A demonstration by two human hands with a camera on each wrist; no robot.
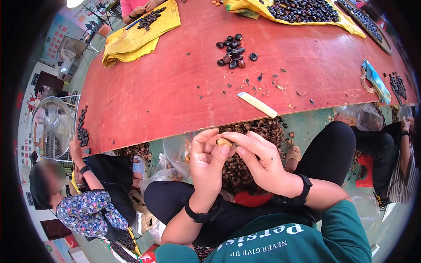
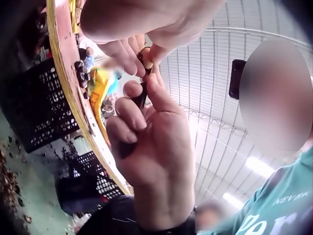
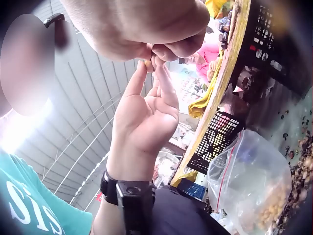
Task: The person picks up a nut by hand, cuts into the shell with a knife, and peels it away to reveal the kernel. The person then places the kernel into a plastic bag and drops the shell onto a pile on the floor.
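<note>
Near the table's front edge, my left hand (image 1: 205,164) and right hand (image 1: 266,164) meet, fingertips close together. Between them they pinch a small nut (image 1: 224,142), its pale yellow kernel showing beside brown shell. In the left wrist view, the nut (image 2: 146,58) is partly covered by the fingers, and a dark sliver (image 2: 143,96) shows between the left hand's fingers. The right wrist view catches a yellow bit of the nut (image 3: 147,63) at the right thumb tip. Several dark glossy nuts (image 1: 237,51) lie heaped on the red table (image 1: 175,87) ahead.
A pale flat strip (image 1: 258,104) lies near the table edge. Yellow cloths (image 1: 131,44) hold more nuts at the back. Below are shell pieces (image 1: 245,175) and a clear bag (image 3: 244,181) with yellow kernels. A person in a floral top (image 1: 85,210) sits at left, another person (image 1: 405,153) at right.
</note>
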